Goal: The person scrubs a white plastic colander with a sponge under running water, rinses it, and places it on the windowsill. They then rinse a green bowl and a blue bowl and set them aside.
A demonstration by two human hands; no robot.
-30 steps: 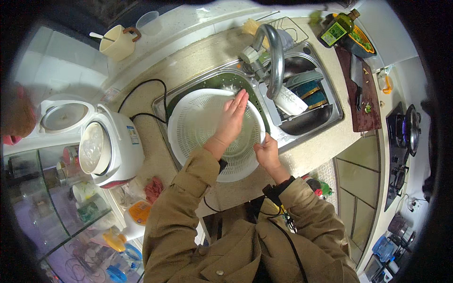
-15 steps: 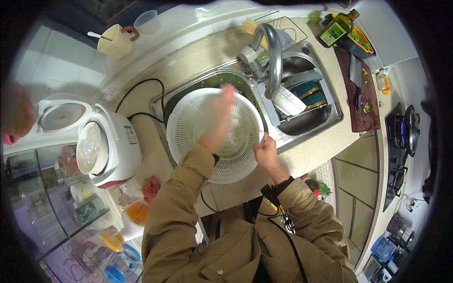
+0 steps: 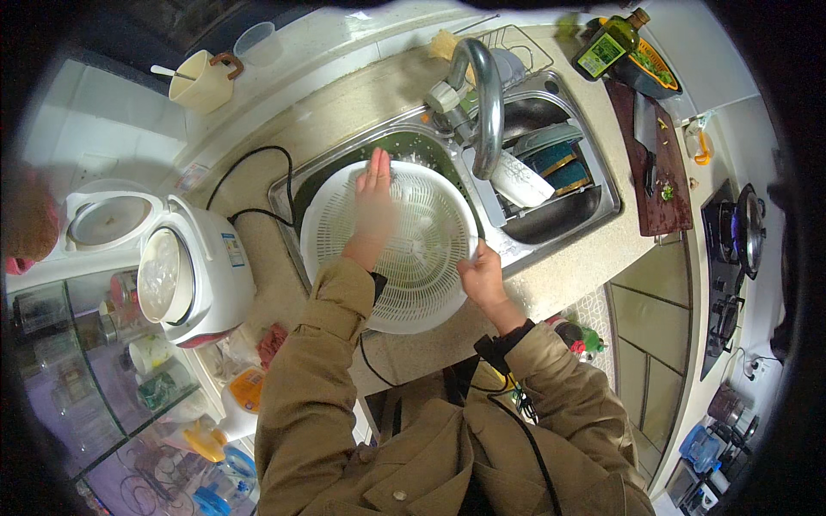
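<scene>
Head view: The right hand [image 3: 484, 277] grasps the right rim of the white plastic colander [image 3: 423, 245], positioned over the left sink basin [image 3: 440, 153]. The left hand [image 3: 373, 202], partly blurred, is flat and grips nothing, over the colander's left half; contact cannot be told. Judged step: steadying and brushing or patting it; the next move seemingly calls for a firm rim grip.

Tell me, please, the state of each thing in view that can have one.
White colander: mouth up, over the left basin
Left hand: open, flat, over the colander
Right hand: closed on the colander's right rim
Rice cooker: lid open
Faucet: no stream visible
Cream mug: upright, spoon inside
Knife: lying on the cutting board
Stove: cannot tell whether lit
</scene>
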